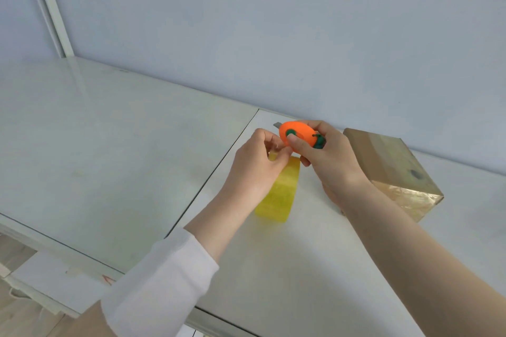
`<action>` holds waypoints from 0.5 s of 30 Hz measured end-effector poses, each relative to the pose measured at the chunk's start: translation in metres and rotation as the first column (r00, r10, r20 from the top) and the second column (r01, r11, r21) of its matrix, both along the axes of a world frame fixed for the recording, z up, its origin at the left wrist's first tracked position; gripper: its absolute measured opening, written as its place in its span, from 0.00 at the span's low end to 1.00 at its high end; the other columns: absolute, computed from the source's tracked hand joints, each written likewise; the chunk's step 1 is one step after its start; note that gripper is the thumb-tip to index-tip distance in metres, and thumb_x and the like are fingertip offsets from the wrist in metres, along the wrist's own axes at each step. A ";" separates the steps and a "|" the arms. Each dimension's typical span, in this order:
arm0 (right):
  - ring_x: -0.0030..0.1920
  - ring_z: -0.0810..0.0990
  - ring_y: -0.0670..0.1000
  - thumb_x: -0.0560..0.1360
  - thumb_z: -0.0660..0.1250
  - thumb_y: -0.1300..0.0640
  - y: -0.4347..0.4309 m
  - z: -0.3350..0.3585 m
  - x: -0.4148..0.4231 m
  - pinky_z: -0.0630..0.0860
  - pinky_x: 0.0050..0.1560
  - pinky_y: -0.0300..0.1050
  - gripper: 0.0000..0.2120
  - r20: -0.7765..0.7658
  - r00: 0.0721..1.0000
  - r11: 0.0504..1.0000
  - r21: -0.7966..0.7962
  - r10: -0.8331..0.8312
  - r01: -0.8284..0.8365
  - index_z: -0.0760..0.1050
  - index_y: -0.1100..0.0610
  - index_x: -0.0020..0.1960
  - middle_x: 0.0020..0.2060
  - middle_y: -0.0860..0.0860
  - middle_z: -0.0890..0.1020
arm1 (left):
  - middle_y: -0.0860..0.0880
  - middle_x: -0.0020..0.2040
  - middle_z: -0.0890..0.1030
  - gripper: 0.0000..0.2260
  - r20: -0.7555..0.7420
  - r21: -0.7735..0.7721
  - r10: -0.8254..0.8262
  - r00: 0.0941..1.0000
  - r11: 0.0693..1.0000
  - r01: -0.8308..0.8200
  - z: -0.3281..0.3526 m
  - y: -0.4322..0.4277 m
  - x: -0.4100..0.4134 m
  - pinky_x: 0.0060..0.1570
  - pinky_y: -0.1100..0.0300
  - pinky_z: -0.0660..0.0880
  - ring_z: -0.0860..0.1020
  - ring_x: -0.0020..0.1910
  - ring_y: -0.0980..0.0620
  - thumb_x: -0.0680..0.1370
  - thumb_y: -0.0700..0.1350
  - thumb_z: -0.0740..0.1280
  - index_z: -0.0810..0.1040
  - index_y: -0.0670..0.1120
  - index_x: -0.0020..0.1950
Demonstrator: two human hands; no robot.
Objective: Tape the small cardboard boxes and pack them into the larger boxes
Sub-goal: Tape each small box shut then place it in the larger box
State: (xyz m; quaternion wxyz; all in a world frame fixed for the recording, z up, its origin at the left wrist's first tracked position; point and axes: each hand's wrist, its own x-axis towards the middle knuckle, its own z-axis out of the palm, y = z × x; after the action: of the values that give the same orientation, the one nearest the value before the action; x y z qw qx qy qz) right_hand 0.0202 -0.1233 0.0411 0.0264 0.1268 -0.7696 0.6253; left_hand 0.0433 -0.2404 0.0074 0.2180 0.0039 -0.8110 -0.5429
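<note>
You seem mid-cut: your left hand point(256, 164) pinches the yellow tape point(279, 191), your right hand point(328, 159) grips the orange cutter point(299, 136); next, draw its blade across the strip.

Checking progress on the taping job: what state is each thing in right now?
cutter: gripped by the right hand, blade slid out.
tape roll: standing on edge, pinched at its top by the left hand.
small cardboard box: closed, glossy with tape, sitting on the table.
</note>
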 end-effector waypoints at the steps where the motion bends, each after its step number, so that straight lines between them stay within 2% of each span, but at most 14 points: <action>1: 0.33 0.71 0.47 0.73 0.69 0.62 -0.002 0.000 -0.001 0.70 0.30 0.31 0.08 -0.005 1.000 1.000 -0.003 -0.012 0.012 0.74 0.54 0.50 0.42 0.52 0.77 | 0.60 0.41 0.74 0.08 0.018 -0.013 0.009 1.000 1.000 -0.009 -0.001 0.000 -0.001 0.40 0.79 0.65 0.75 0.47 0.57 0.75 0.48 0.68 0.71 0.48 0.48; 3: 0.32 0.71 0.47 0.73 0.70 0.62 -0.003 0.001 -0.003 0.71 0.30 0.32 0.09 0.004 1.000 1.000 -0.009 -0.028 0.028 0.74 0.51 0.49 0.41 0.53 0.77 | 0.59 0.44 0.74 0.18 0.053 0.027 -0.001 0.999 1.000 0.000 -0.001 -0.001 -0.002 0.38 0.81 0.65 0.75 0.47 0.59 0.74 0.50 0.69 0.67 0.47 0.59; 4: 0.31 0.72 0.46 0.73 0.70 0.62 -0.002 0.002 -0.004 0.71 0.29 0.32 0.09 0.028 0.999 0.999 -0.021 -0.027 0.028 0.74 0.51 0.50 0.40 0.53 0.77 | 0.57 0.46 0.75 0.28 0.074 0.087 -0.027 0.997 0.996 0.020 0.000 -0.001 -0.003 0.37 0.82 0.65 0.75 0.46 0.63 0.73 0.50 0.70 0.60 0.48 0.67; 6: 0.30 0.72 0.47 0.74 0.69 0.61 0.001 0.004 -0.007 0.71 0.28 0.34 0.09 0.102 0.995 0.998 -0.060 0.000 0.006 0.74 0.53 0.52 0.39 0.55 0.78 | 0.52 0.51 0.74 0.40 0.095 0.196 -0.061 0.994 0.980 0.041 0.001 -0.001 -0.006 0.36 0.83 0.66 0.74 0.42 0.71 0.71 0.50 0.73 0.48 0.51 0.72; 7: 0.31 0.72 0.48 0.74 0.69 0.60 0.002 0.005 -0.009 0.70 0.28 0.34 0.09 0.134 0.991 0.998 -0.060 0.014 -0.006 0.75 0.54 0.53 0.39 0.55 0.78 | 0.50 0.54 0.72 0.41 0.087 0.219 -0.062 0.994 0.975 0.041 0.001 -0.001 -0.007 0.37 0.82 0.67 0.75 0.44 0.71 0.70 0.49 0.74 0.48 0.52 0.72; 9: 0.33 0.73 0.48 0.75 0.68 0.55 0.001 0.006 -0.015 0.71 0.30 0.34 0.08 0.129 0.992 0.998 0.067 -0.016 0.007 0.77 0.55 0.54 0.40 0.53 0.80 | 0.49 0.59 0.67 0.37 0.058 0.209 -0.033 0.998 0.978 0.020 0.002 0.002 -0.006 0.42 0.76 0.69 0.77 0.52 0.59 0.70 0.48 0.74 0.52 0.54 0.70; 10: 0.36 0.76 0.48 0.76 0.66 0.52 0.001 0.007 -0.018 0.72 0.35 0.35 0.09 0.058 0.997 0.974 0.224 -0.056 0.042 0.79 0.54 0.53 0.42 0.52 0.81 | 0.50 0.61 0.64 0.35 0.037 0.144 0.005 0.999 0.989 -0.011 0.003 0.003 -0.005 0.47 0.71 0.69 0.76 0.56 0.54 0.70 0.47 0.73 0.55 0.54 0.69; 12: 0.51 0.78 0.50 0.77 0.63 0.46 0.006 0.008 -0.023 0.71 0.50 0.40 0.14 -0.197 0.974 0.813 0.546 -0.111 0.203 0.79 0.51 0.56 0.51 0.50 0.81 | 0.49 0.65 0.63 0.28 -0.033 -0.113 0.105 0.994 0.988 -0.108 0.006 0.003 -0.005 0.54 0.67 0.63 0.68 0.63 0.49 0.72 0.49 0.71 0.63 0.53 0.68; 13: 0.59 0.74 0.52 0.76 0.62 0.43 0.012 0.009 -0.022 0.68 0.56 0.43 0.17 -0.314 0.942 0.720 0.627 -0.115 0.297 0.78 0.51 0.59 0.57 0.50 0.79 | 0.46 0.68 0.63 0.24 -0.065 -0.251 0.139 0.988 0.956 -0.151 0.009 0.002 -0.006 0.56 0.66 0.62 0.64 0.66 0.48 0.72 0.50 0.70 0.67 0.52 0.66; 15: 0.69 0.65 0.55 0.74 0.60 0.38 0.032 0.006 -0.016 0.64 0.64 0.49 0.26 -0.448 0.887 0.618 0.668 -0.113 0.416 0.74 0.52 0.65 0.64 0.52 0.74 | 0.44 0.70 0.62 0.20 -0.093 -0.442 0.178 0.980 0.874 -0.201 0.016 0.003 -0.009 0.62 0.59 0.61 0.58 0.70 0.48 0.74 0.52 0.68 0.71 0.50 0.64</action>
State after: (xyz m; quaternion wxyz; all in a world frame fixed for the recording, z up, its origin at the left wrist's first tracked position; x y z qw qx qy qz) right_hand 0.0044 -0.0910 0.0475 0.2070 0.1223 -0.9483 0.2070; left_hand 0.0343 -0.2375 0.0236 0.2850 0.0196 -0.9043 -0.3171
